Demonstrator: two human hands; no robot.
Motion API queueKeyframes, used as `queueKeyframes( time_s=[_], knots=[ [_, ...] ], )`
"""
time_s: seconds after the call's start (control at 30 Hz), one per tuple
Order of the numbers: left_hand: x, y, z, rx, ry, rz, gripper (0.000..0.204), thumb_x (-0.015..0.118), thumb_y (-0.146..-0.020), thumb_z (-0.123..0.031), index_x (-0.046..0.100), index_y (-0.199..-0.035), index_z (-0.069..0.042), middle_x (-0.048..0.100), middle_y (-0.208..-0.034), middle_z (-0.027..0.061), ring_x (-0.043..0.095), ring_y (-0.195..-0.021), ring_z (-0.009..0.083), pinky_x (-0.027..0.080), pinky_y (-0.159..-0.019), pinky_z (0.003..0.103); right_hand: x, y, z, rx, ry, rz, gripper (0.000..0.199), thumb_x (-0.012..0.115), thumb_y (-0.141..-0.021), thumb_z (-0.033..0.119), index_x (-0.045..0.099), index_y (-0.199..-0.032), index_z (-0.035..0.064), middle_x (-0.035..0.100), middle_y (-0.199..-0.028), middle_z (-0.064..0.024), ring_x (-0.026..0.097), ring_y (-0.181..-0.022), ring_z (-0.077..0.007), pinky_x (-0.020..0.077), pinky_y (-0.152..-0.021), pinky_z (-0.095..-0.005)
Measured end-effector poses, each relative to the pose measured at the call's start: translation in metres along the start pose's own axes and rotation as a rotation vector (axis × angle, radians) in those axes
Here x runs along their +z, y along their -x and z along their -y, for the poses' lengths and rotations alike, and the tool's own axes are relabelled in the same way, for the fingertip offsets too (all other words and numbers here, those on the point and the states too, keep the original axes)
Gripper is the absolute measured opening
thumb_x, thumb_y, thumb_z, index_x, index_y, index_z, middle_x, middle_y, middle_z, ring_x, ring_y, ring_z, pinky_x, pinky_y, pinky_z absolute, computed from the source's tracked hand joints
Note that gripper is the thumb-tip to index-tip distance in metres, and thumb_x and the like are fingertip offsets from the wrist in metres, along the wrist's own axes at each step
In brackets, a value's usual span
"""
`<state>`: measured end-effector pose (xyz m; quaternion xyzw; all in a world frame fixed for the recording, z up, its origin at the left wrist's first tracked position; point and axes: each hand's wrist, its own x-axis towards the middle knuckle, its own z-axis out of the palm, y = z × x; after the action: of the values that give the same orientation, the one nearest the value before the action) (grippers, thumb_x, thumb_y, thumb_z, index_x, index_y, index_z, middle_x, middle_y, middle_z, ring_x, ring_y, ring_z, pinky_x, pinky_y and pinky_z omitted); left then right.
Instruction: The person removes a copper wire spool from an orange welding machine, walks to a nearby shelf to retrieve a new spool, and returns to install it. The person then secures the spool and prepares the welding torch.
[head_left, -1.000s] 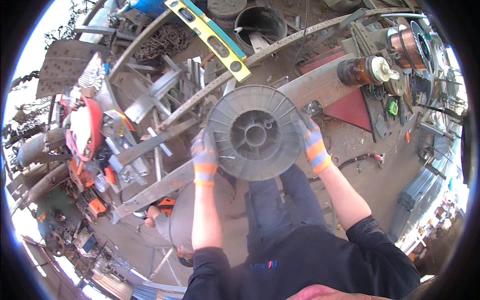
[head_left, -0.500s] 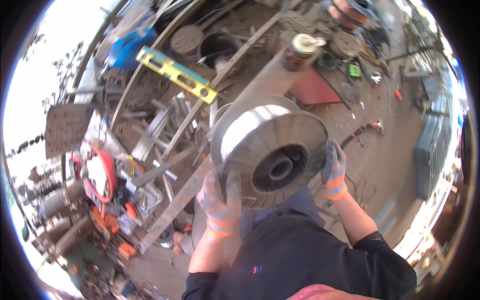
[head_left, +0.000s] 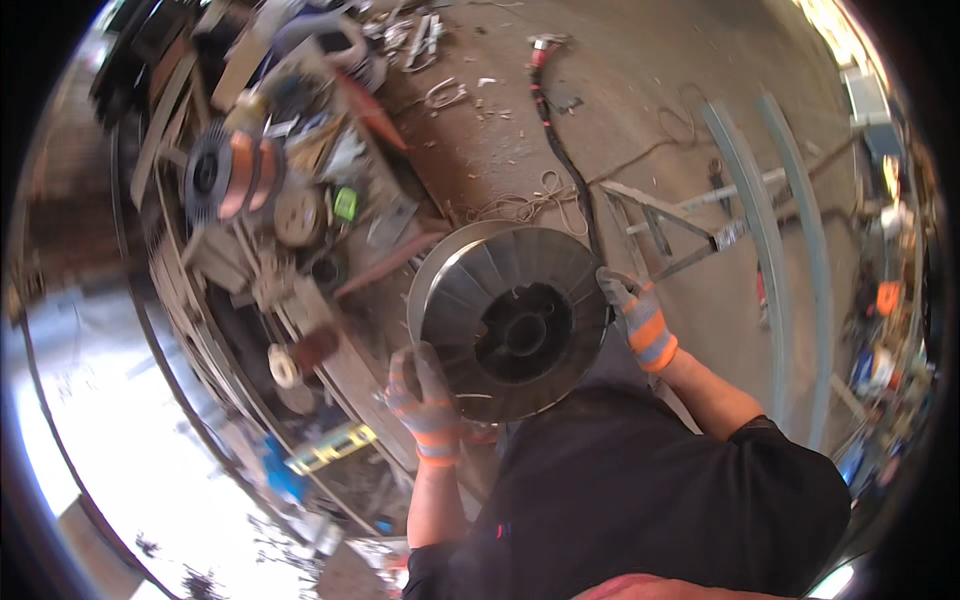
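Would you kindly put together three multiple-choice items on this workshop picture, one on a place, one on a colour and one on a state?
1. Where does the right hand rest on the wire spool?
A. on its right rim
B. inside its centre hole
C. away from it, on the floor

2. What colour are the bands on the grey gloves?
A. green
B. orange
C. white

3. How is the spool held?
A. lying alone on the floor
B. hanging from a hook
C. between both gloved hands, in front of the person's body

Answers:
1. A, the right glove grips the spool's right edge.
2. B, orange stripes show at both wrists.
3. C, the left hand holds the lower left rim and the right hand the right rim.
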<state>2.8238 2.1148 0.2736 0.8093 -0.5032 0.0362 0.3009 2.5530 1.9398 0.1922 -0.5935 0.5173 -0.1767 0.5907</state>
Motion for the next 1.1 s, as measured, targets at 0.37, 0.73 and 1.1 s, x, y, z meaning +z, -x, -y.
queueKeyframes(
  time_s=[0.37,0.73,1.1],
  knots=[
    [0.143,-0.289,-0.180,-0.085,0.637,0.395,0.025,0.065,-0.087,0.002,0.065,-0.112,0.001,0.071,-0.094,0.0141,0.070,-0.082,0.0275,0.056,-0.080,0.031,-0.150,-0.169,0.038,-0.205,-0.601,-0.495,0.050,0.065,-0.103,0.040,0.062,-0.136,0.0029,0.071,-0.118,-0.0057,0.068,-0.104,-0.0165,0.0549,-0.091,-0.0337],
    [0.315,-0.518,-0.314,1.756,0.346,0.043,0.022,0.061,-0.084,-0.022,0.073,-0.089,-0.004,0.063,-0.088,0.0149,0.059,-0.063,0.0201,0.048,-0.049,0.032,-0.217,-0.428,0.070,0.076,-1.128,-0.407,0.062,0.057,-0.101,0.058,0.061,-0.137,0.0077,0.070,-0.122,-0.0052,0.067,-0.105,-0.0180,0.0538,-0.092,-0.0345],
    [0.497,-0.755,-0.452,1.735,0.944,0.432,0.027,0.057,-0.092,-0.033,0.070,-0.090,-0.010,0.066,-0.084,0.0041,0.066,-0.081,0.0227,0.053,-0.072,0.038,-0.432,-0.686,0.129,-0.119,-1.470,-0.765,0.066,0.054,-0.101,0.062,0.061,-0.139,0.0090,0.068,-0.128,-0.0066,0.065,-0.112,-0.0194,0.0519,-0.098,-0.0362]
  ],
)
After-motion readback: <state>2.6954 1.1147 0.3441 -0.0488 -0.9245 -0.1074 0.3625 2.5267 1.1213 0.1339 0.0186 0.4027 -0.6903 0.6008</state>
